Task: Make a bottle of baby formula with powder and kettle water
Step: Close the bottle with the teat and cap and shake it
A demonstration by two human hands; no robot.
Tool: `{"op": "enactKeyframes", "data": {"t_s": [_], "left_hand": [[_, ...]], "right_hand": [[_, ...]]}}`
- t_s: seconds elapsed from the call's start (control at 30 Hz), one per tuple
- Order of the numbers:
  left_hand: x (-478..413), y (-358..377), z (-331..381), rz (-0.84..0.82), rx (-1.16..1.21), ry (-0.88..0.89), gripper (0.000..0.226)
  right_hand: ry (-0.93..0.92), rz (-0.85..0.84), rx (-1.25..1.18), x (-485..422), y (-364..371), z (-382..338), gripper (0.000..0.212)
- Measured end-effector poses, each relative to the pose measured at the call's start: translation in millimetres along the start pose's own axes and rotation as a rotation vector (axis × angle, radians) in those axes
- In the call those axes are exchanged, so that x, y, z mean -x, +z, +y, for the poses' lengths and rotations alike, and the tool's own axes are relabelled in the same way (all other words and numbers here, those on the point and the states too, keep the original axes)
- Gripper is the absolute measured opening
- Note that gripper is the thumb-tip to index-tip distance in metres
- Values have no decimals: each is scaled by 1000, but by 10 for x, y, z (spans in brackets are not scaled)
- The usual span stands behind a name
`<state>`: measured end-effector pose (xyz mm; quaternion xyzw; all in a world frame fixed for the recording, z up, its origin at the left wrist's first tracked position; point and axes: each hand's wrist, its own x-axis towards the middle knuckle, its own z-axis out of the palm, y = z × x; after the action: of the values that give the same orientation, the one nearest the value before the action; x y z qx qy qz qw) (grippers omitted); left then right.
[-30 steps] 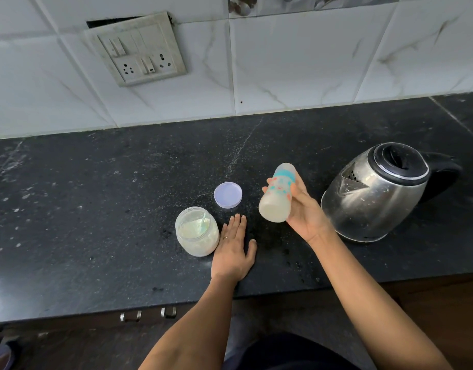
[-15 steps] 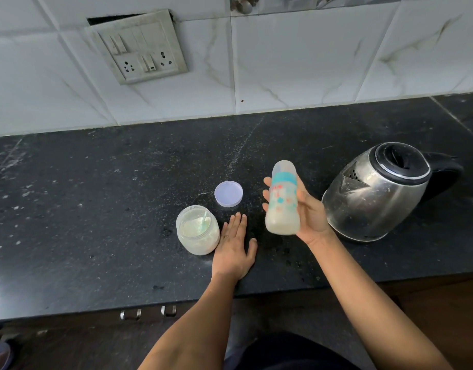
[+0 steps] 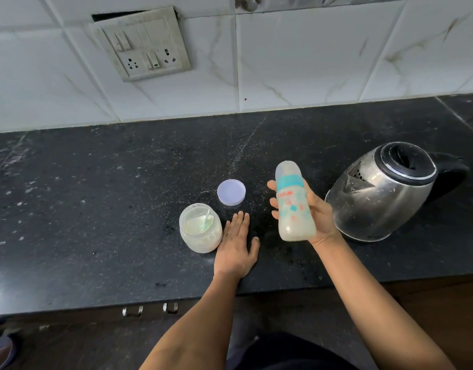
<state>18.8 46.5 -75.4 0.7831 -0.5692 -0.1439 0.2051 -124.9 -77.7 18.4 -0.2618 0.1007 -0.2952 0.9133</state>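
**Above the dark surface: capped bottle in the right hand**

Over the middle of the black stone surface (image 3: 96, 209), I see the right hand (image 3: 319, 218) holding the baby bottle (image 3: 294, 206) clear of the stone. Its fingers (image 3: 273, 186) curl round the bottle's left side and the thumb lies along the right. The bottle is close to upright, with its top leaning slightly left. It has a translucent cap, a teal collar below that, and coloured print on the body. Cloudy, milky liquid fills the lower part.

The left hand (image 3: 236, 247) lies palm down on the surface, holding nothing, with the fingers straight and together and the thumb spread to the right. One finger carries a ring. This hand sits just beside the powder jar (image 3: 200, 231), and I cannot tell whether its edge touches the jar wall.

The jar stands open, with pale powder and a light green scoop (image 3: 206, 222) inside. Its round lid (image 3: 231, 192) lies flat behind it, apart from it, between the jar and the bottle.

The steel kettle (image 3: 384, 193) stands to the right of the holding hand and very near it. Its black lid is closed, its spout faces left and its handle points right. On the white tiled wall (image 3: 310, 62) behind, a switch panel (image 3: 142, 44) sits crooked.
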Motion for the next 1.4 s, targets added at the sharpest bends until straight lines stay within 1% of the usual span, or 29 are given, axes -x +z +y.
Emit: {"op": "enactKeyframes", "data": {"t_s": [0.03, 0.1, 0.13, 0.17, 0.23, 0.3, 0.33, 0.4, 0.43, 0.47, 0.5, 0.57, 0.6, 0.67, 0.73, 0.83, 0.87, 0.93, 1.0, 1.07, 1.13, 1.3, 1.4], "left_hand": [[1, 1, -1, 0, -3, 3, 63], [5, 3, 4, -3, -6, 6, 63], [9, 5, 6, -6, -4, 6, 63], [13, 9, 12, -9, -2, 3, 63], [10, 4, 10, -8, -3, -3, 63], [3, 5, 3, -6, -5, 1, 63], [5, 2, 6, -1, -5, 3, 64], [14, -7, 15, -1, 4, 4, 63], [17, -6, 18, -3, 11, 4, 63], [17, -5, 17, 0, 14, 3, 63], [16, -5, 15, 3, 14, 3, 63], [12, -3, 15, 0, 7, 5, 63], [12, 0, 14, 3, 5, 6, 63], [14, -6, 16, 9, 8, 4, 63], [15, -9, 14, -2, 7, 2, 63], [14, -6, 12, -5, 1, -1, 64], [13, -5, 17, -3, 5, 1, 64], [17, -8, 23, 6, 8, 4, 63], [21, -16, 26, 7, 9, 5, 63], [20, -18, 22, 7, 8, 5, 63], [21, -19, 25, 6, 9, 5, 63], [17, -12, 23, 14, 13, 9, 63], [19, -14, 29, 17, 13, 9, 62]], "right_hand": [[-30, 39, 9, -24, 47, 3, 101], [-86, 141, -61, -44, 35, 21, 109], [-88, 157, -99, -35, 12, 35, 109], [-65, 122, -138, -19, 10, 35, 107], [8, 90, -123, 36, 9, 33, 100], [-9, 47, -86, 33, 82, 42, 99], [-26, 75, -105, 17, 96, 46, 100], [-20, 110, -225, 15, 45, 57, 97], [25, 81, -268, 16, 48, 59, 95], [75, 63, -245, 38, 58, 45, 94], [90, 50, -158, 69, 31, 48, 94], [53, 34, -3, 61, 108, 46, 98], [29, 66, 4, 38, 131, 59, 102], [13, 155, -62, 17, 72, 92, 106], [53, 126, -72, 34, 53, 84, 105], [105, 76, 19, 97, 90, 122, 96], [89, 100, 5, 77, 125, 139, 92], [28, 234, -118, 7, 217, 163, 79], [24, 410, -363, -67, 309, 142, 69], [74, 535, -563, -109, 328, 91, 69], [101, 585, -573, -120, 331, 56, 72], [85, 597, -483, -147, 294, 41, 75], [65, 571, -406, -122, 305, 35, 73]]}}
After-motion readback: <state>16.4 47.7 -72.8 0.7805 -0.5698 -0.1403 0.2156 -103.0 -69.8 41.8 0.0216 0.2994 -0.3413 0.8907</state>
